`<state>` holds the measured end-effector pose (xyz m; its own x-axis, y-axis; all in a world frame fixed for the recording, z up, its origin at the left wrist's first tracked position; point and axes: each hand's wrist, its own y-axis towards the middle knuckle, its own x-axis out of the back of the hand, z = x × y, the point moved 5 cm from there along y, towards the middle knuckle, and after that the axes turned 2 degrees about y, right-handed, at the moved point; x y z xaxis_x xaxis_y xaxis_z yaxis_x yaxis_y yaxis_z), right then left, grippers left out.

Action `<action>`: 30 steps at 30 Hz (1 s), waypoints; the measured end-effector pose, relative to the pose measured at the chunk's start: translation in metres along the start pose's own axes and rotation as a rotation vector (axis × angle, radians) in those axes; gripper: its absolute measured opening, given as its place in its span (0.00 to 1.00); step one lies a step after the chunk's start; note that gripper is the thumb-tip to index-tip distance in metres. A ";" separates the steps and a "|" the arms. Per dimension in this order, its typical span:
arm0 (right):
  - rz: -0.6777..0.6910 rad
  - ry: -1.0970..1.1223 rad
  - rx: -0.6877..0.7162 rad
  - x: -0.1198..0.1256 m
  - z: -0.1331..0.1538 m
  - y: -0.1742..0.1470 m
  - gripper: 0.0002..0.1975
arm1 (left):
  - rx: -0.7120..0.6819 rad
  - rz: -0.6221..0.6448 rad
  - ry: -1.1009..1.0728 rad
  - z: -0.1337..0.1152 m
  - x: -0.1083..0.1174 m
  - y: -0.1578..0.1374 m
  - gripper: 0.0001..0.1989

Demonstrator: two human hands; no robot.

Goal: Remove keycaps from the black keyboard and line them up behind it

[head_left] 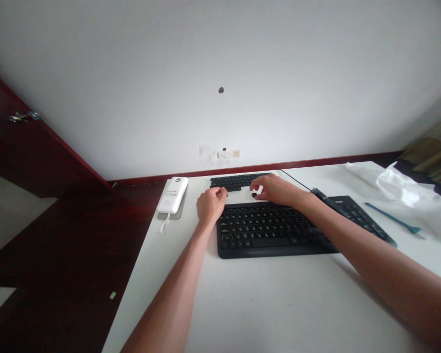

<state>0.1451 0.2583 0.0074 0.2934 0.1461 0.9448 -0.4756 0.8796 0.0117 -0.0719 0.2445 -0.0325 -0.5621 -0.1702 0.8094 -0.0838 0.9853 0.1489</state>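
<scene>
A black keyboard (259,242) lies on the white table, with rows of square keys. Beyond it are rows of loose black keycaps (226,182), set close together. My right hand (274,189) reaches over the keyboard, thumb and forefinger curled around a small black keycap (254,195) at their tips. At the keyboard's upper left corner rests my left hand (210,203), its fingers curled in and pressed together near the loose keycaps. Whether anything is between those fingers is hidden.
To the left, a white power bank (173,195) with a wrist strap lies near the table edge. A teal pry tool or brush (391,216) and crumpled clear plastic (400,184) are on the right. A black cable (296,180) runs behind the keyboard toward the wall.
</scene>
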 end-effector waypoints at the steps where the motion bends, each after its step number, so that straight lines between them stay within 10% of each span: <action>1: -0.006 -0.032 -0.052 0.002 -0.003 -0.001 0.09 | 0.002 0.003 0.000 0.000 0.000 0.000 0.18; 7: 0.085 0.004 -0.222 0.000 -0.006 -0.005 0.06 | 0.014 0.010 0.003 0.000 0.000 0.000 0.18; 30: -0.170 0.173 -0.138 -0.020 -0.018 0.008 0.09 | -0.007 -0.007 -0.010 0.002 -0.002 0.001 0.19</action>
<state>0.1505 0.2700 -0.0173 0.5025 0.0563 0.8627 -0.2933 0.9498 0.1089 -0.0726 0.2457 -0.0347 -0.5700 -0.1765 0.8024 -0.0816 0.9840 0.1585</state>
